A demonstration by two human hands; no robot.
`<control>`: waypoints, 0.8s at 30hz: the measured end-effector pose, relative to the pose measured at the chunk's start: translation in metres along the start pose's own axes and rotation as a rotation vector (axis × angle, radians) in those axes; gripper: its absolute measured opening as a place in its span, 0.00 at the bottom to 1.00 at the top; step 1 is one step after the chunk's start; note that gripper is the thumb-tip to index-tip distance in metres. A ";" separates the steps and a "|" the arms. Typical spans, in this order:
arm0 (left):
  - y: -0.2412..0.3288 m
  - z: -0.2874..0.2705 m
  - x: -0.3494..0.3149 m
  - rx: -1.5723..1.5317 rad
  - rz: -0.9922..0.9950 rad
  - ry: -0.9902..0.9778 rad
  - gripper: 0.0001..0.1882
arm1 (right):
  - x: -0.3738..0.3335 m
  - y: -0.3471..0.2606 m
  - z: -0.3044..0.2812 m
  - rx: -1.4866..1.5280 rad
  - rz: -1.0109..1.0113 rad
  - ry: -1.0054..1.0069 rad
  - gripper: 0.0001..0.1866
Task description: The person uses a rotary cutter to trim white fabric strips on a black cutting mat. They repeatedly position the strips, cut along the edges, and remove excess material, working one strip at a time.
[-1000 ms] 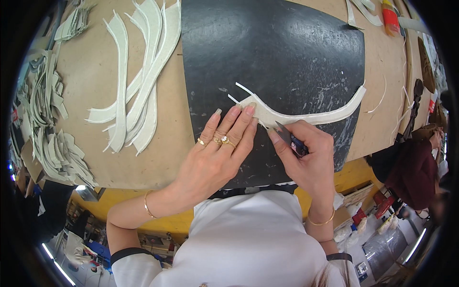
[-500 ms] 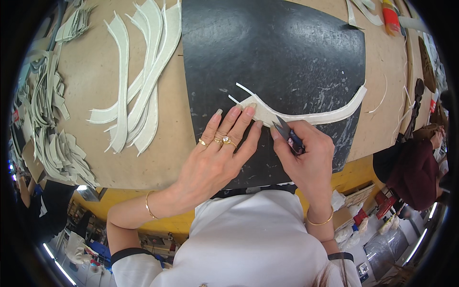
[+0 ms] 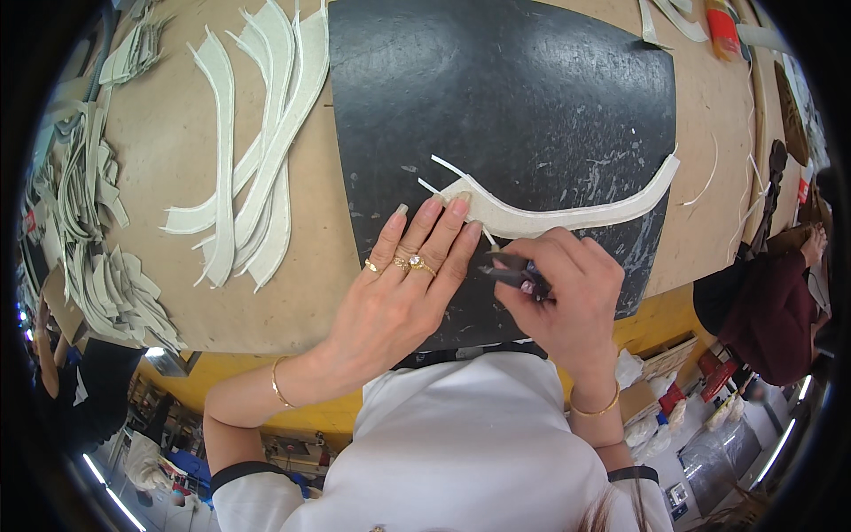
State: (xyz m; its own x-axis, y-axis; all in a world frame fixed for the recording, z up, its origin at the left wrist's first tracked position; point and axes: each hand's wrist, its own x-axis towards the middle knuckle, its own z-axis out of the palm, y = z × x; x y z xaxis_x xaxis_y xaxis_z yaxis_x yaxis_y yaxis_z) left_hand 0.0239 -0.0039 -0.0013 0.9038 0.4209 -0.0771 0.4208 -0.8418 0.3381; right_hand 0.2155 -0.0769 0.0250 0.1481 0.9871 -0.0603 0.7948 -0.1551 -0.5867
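A curved, off-white fabric piece (image 3: 576, 218) with narrow white edging lies across the black mat (image 3: 496, 89). My left hand (image 3: 394, 288) rests flat on its left end, fingers stretched out, pressing it down. Thin white edging tails stick out past that end. Dark thread snips (image 3: 523, 277) sit in my right hand (image 3: 572, 297), just below the piece, their blades pointing left. A short narrow white tail (image 3: 489, 238) shows between my left index finger and the blades. Whether the blades touch it I cannot tell.
Several similar curved pieces (image 3: 284, 168) overlap on the tan table (image 3: 301, 315) to the left. Piles of pale cut pieces (image 3: 115, 288) line the far left edge. A red and yellow container (image 3: 722, 34) and loose white strips (image 3: 702, 173) are at the right. Other people are at both sides.
My right hand has drawn the snips down and slightly left, away from the piece's lower edge. The left hand stays on the piece, shifted very little.
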 end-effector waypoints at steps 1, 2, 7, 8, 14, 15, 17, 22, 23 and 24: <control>0.000 0.000 0.000 0.000 0.000 -0.001 0.28 | 0.000 0.002 0.000 -0.010 -0.001 0.001 0.15; 0.000 0.000 0.000 0.000 -0.002 -0.001 0.28 | 0.000 0.004 0.001 0.024 0.026 0.020 0.13; 0.004 0.001 -0.001 -0.012 -0.027 -0.019 0.31 | 0.003 0.010 0.007 0.171 0.181 0.035 0.07; 0.004 0.002 -0.001 -0.044 -0.041 -0.034 0.33 | 0.003 0.010 0.008 0.180 0.191 0.033 0.07; 0.003 0.002 0.001 0.060 -0.004 0.000 0.27 | 0.008 0.008 0.004 0.203 0.251 0.005 0.07; 0.003 0.001 0.001 0.054 -0.005 0.003 0.27 | 0.009 0.007 0.003 0.197 0.260 -0.002 0.07; 0.005 0.001 0.002 0.043 -0.012 0.008 0.26 | 0.012 0.005 0.002 0.194 0.289 -0.012 0.07; 0.014 0.004 0.004 -0.025 -0.089 0.077 0.24 | 0.021 -0.001 -0.007 0.191 0.482 -0.151 0.09; 0.016 0.006 0.005 -0.034 -0.110 0.100 0.24 | 0.024 -0.002 -0.010 0.178 0.502 -0.183 0.10; 0.019 0.007 0.006 -0.053 -0.139 0.112 0.23 | 0.028 -0.001 -0.012 0.167 0.520 -0.213 0.11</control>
State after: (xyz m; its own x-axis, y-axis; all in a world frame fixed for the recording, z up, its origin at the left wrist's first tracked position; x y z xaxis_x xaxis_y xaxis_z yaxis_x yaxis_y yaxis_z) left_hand 0.0377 -0.0196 -0.0021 0.8215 0.5698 -0.0228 0.5341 -0.7548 0.3808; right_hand 0.2256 -0.0497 0.0340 0.3585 0.7715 -0.5256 0.5431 -0.6303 -0.5548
